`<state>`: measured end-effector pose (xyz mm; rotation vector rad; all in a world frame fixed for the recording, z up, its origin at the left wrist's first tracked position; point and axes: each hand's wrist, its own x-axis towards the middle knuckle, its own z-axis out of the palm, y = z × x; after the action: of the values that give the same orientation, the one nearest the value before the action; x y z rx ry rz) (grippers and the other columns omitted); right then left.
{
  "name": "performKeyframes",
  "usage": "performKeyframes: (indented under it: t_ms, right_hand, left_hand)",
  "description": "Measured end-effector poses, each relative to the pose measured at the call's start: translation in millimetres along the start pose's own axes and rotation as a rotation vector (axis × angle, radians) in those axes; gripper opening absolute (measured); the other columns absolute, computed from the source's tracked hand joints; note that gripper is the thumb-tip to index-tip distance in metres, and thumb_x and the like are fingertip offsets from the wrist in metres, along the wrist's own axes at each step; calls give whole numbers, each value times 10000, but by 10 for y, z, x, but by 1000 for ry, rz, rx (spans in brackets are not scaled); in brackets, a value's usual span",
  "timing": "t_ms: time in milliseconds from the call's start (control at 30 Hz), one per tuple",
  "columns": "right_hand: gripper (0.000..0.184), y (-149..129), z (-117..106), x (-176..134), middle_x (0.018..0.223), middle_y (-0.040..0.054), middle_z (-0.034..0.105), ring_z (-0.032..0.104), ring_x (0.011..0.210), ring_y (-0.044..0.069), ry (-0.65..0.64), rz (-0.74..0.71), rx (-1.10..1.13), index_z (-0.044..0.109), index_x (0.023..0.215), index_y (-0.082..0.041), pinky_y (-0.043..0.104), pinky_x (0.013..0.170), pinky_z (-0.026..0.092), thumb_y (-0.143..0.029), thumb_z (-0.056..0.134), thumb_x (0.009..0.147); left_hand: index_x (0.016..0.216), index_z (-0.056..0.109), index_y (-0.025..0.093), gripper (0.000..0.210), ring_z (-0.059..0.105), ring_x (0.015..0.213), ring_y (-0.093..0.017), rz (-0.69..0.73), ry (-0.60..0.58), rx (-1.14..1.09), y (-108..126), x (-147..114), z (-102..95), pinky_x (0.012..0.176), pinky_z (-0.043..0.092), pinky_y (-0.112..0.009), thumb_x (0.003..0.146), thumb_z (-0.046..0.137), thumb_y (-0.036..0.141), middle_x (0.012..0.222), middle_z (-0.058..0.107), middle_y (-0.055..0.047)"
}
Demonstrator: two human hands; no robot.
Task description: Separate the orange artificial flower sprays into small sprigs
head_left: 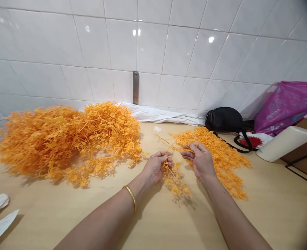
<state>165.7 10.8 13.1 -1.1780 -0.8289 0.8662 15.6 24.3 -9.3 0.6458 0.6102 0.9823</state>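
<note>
Two hands work over a pale table [96,225] in the head view, the only one, with an orange sprig [175,178] between them. The left hand [156,166] has thumb and fingers clamped on the sprig near its upper part; a thin, bare stem bends up past the knuckles, while the lower part hangs toward the table, below the fingers. That lower part is an open, lacy spray: fine branching stalks of one bright orange, tipped with small blossom-like tufts, slightly blurred at the bottom, with a shadow beneath. The right hand [200,161] is just beside, its fingers curled in and close together; a thin orange strand shows at their tips, but I cannot tell whether they are clamped on it. A gold bangle [130,198] circles the left wrist. To the left stands a big heap [46,146] of the same orange stuff, dense, tangled and bushy, with frayed edges spreading over the table. To the right, partly behind the right hand, lies a flat heap [229,165], lower and fanned out, its sprays pointing toward the near right. Beyond it sit a black bag [225,119] and a white cylinder [286,144], leaning over.
</note>
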Motion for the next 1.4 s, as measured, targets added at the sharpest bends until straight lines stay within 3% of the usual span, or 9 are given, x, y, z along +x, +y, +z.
performKeyframes:
  t_ms: [167,467,567,733,867,967,1100,1167,1400]
  right_hand:
    - [238,77,43,-78,686,-6,572,516,502,86,-164,214,31,503,780,-183,223,470,419,-207,601,565]
    - [269,116,111,-223,441,-98,328,249,359,38,-606,159,-229,515,720,-174,175,359,192,-424,590,654]
    - [274,181,116,-190,440,-88,335,268,368,48,-505,54,-269,458,613,-178,185,366,203,-419,582,658]
    - [225,257,84,-120,487,-66,392,329,418,70,-411,-135,-312,466,627,-184,199,408,271,-382,520,717]
    - [211,286,130,-175,565,-34,460,406,534,96,-405,-296,-454,473,611,-177,211,496,315,-335,481,751]
    - [235,296,155,-175,518,-43,418,364,501,94,-287,-340,-549,446,578,-183,217,475,283,-335,464,758]
    - [259,249,25,9,455,-52,381,324,437,94,84,-304,-485,407,566,-201,227,426,251,-394,470,727]
    - [256,205,-69,107,454,-49,403,328,413,93,194,-260,-400,403,587,-207,227,403,247,-421,478,706]
    - [192,179,-108,96,625,3,574,383,397,78,1,-22,-307,437,729,-196,216,399,277,-362,504,661]
  left_hand:
    - [747,516,132,81,511,522,-76,9,17,-70,43,62,-97,552,407,-207,683,540,89,597,513,-7]
    - [696,520,134,83,515,529,-83,17,42,-48,59,40,-95,557,414,-220,684,582,189,588,523,-3]
    - [628,521,130,212,504,510,-91,2,18,40,64,-7,-46,537,406,-238,640,637,306,571,531,-8]
    - [588,542,121,197,496,465,-93,-61,1,254,20,-59,43,502,377,-232,489,712,124,510,541,-7]
    - [521,536,119,120,426,382,-64,-76,30,396,4,-31,59,419,289,-199,531,655,115,432,505,2]
    - [493,537,116,113,386,365,-40,-46,33,399,16,-23,51,401,253,-182,525,643,95,409,476,21]
    - [521,552,122,104,404,364,-46,-115,6,402,14,-76,31,395,268,-178,516,643,73,420,500,14]
    - [532,551,121,104,422,374,-53,-127,0,369,10,-90,17,400,293,-181,529,648,84,441,518,2]
    - [619,559,100,110,546,521,-104,-70,61,196,6,-25,7,541,409,-214,552,603,26,559,577,-51]
